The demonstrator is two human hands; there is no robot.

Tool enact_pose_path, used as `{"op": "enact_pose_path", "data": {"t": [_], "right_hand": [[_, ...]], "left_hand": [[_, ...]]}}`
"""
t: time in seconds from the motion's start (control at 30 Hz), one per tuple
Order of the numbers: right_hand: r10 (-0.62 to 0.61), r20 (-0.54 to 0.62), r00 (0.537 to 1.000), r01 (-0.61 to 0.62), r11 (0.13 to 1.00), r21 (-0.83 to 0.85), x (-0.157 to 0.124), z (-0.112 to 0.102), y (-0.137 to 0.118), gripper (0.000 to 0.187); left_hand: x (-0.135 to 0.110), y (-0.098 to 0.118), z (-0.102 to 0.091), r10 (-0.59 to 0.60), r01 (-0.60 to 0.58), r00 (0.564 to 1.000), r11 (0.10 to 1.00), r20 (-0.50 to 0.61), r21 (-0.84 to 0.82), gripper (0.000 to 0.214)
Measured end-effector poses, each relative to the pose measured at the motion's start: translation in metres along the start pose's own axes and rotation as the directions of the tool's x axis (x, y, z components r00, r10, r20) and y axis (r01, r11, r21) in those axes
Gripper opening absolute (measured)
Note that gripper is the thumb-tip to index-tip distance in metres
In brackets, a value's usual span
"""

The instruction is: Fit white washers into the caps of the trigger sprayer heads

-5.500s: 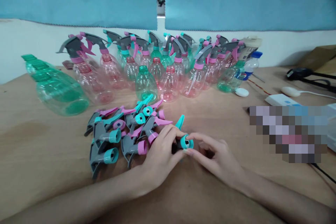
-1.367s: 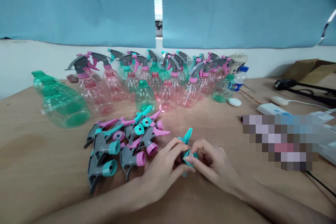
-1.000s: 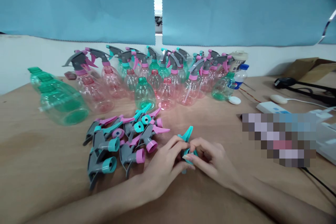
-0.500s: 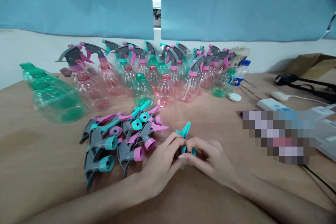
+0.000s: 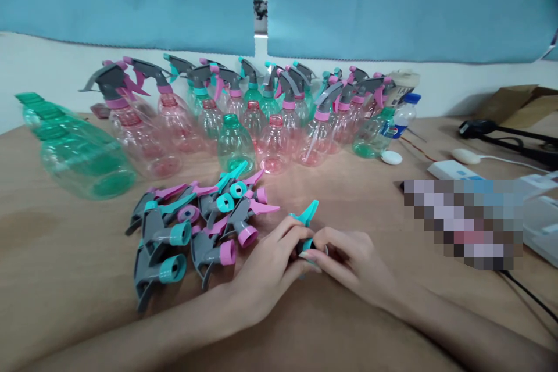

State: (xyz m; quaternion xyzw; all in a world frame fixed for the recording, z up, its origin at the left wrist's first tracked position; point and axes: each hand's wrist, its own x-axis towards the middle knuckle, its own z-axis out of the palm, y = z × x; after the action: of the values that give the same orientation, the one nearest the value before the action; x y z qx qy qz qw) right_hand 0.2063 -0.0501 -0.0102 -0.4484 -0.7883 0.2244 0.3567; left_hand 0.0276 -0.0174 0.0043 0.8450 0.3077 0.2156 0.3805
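My left hand (image 5: 271,261) is wrapped round a trigger spray head (image 5: 310,211), whose teal trigger sticks up past the fingertips. From the other side, the thumb and fingers of my right hand (image 5: 352,258) pinch its teal collar end. Most of the grey body is hidden by my fingers. Left of my hands lies a heap of loose spray heads (image 5: 239,221), grey with pink or teal triggers and collars. Just behind the heap stand open bottles, among them a clear green bottle (image 5: 236,142) and a clear pink bottle (image 5: 274,148).
Several bottles fitted with spray heads (image 5: 316,138) line the back of the table. Open green bottles (image 5: 87,157) cluster at the left. On the right are a white oval object (image 5: 391,157), a white power strip (image 5: 455,171), cables and a pixelated item (image 5: 462,226).
The camera view has shifted slightly. My right fingers have shifted on the collar and now cover more of it. Both hands stay around the spray head.
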Motion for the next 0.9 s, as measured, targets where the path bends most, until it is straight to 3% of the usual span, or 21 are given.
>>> {"op": "enact_pose_path", "data": {"t": [0.27,0.47,0.6,0.77,0.9], "right_hand": [[0.138,-0.071,0.988,-0.123,0.974,0.190,0.0018,-0.0009,-0.0058,0.018],[0.272,-0.071,0.960,-0.231,0.907,0.352,0.0021,0.0017,-0.0017,0.013],[0.313,-0.062,0.948,-0.291,0.927,0.235,0.0044,-0.0002,-0.0020,0.018],[0.229,-0.043,0.973,-0.219,0.962,0.160,0.0039,-0.0026,-0.0049,0.025],[0.218,-0.174,0.960,-0.195,0.971,0.141,0.0038,-0.0080,-0.0024,0.028]], "left_hand": [[-0.0006,-0.0011,0.0002,-0.056,0.046,0.992,0.995,-0.117,-0.092,0.019],[-0.0008,0.0004,0.0004,-0.095,0.081,0.982,0.992,-0.162,-0.093,0.016],[-0.0008,0.0005,0.0001,-0.089,0.077,0.982,0.994,-0.166,-0.075,0.019],[0.0003,-0.0001,0.0014,-0.098,0.089,0.982,0.994,-0.164,-0.059,0.018],[0.0003,0.0002,0.0014,-0.115,0.108,0.973,0.993,-0.199,-0.043,0.016]]}}
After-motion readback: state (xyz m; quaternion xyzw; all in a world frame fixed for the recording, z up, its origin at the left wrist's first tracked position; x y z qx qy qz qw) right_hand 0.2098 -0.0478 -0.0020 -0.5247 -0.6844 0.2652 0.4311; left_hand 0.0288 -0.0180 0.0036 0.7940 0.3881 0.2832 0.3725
